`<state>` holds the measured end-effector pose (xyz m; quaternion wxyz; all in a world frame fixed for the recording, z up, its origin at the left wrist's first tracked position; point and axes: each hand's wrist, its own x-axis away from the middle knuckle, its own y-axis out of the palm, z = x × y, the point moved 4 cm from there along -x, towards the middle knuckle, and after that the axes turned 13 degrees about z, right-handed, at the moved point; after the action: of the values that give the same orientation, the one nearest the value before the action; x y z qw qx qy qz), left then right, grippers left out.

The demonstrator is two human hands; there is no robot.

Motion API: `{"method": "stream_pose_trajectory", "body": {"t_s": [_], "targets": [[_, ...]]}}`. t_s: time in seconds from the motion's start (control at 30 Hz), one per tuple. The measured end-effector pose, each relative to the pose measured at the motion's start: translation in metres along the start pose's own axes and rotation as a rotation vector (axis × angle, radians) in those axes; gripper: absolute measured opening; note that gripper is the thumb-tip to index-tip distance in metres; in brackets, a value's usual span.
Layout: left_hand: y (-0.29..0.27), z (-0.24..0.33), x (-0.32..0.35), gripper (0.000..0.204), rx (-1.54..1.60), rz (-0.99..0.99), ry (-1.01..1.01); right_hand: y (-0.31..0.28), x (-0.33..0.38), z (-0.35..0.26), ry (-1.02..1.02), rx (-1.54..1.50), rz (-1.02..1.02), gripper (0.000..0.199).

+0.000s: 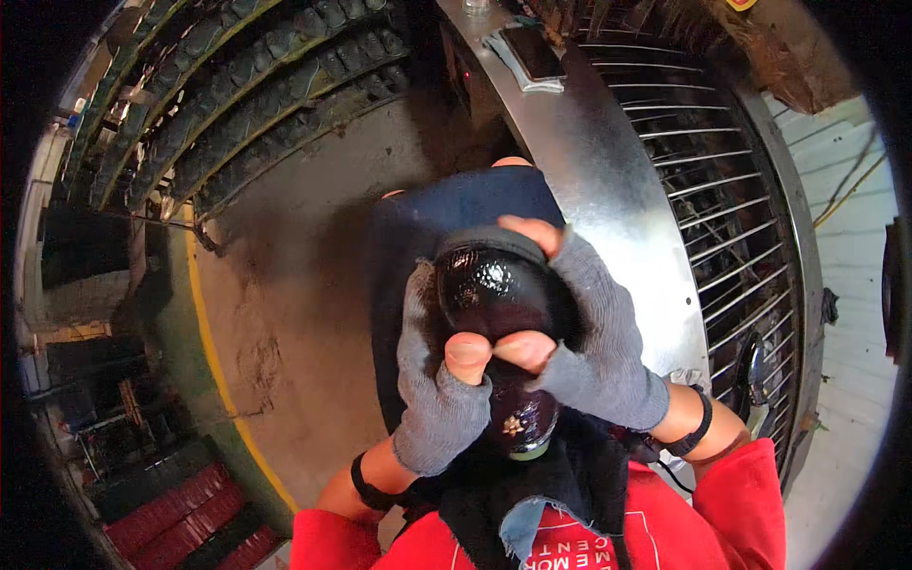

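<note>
A glossy black shoe [494, 287], apparently with a dark rim around its far end, lies lengthwise between my hands above my lap. A small gold-coloured ornament sits on its near end, and a bit of pale green shows at the edge there. My left hand [443, 408], in a grey fingerless glove, wraps the left side with its thumb on top. Gloved the same way, my right hand [608, 332] grips the right side, fingers curled over the far end. Both thumb tips press on the shoe's middle, nearly touching. The shoe's underside and most left fingers are hidden.
Dark blue cloth [475, 201] covers my lap. On my right stand a metal table [608, 171] and a rack of metal bars [717, 199]. A phone [532, 52] lies at the table's far end. Tiered shelves [256, 85] of dark shoes fill the far left.
</note>
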<state>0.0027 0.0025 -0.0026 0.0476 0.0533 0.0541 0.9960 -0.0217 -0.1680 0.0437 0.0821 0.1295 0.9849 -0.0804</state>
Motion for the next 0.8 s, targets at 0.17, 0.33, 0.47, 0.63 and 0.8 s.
{"method": "stream_pose_trajectory", "body": {"t_s": [0.17,0.33,0.47,0.63,0.8], "targets": [[0.016,0.046,-0.039,0.100,0.053,-0.308,0.142,0.010,0.032,0.081,0.536,-0.662,-0.032,0.075],[0.053,0.047,-0.128,0.085,0.106,-0.590,0.223,0.022,0.025,0.092,0.806,-1.016,-0.218,0.066],[0.067,0.038,-0.110,0.078,-0.014,-0.508,0.061,0.022,0.032,0.096,0.852,-0.969,-0.268,0.068],[0.043,0.017,-0.113,0.057,0.133,-0.457,-0.010,0.017,0.044,0.112,0.862,-0.510,-0.156,0.080],[0.026,-0.007,-0.081,0.058,0.156,-0.048,0.141,-0.009,0.080,0.087,0.933,-0.619,-0.087,0.084]]}}
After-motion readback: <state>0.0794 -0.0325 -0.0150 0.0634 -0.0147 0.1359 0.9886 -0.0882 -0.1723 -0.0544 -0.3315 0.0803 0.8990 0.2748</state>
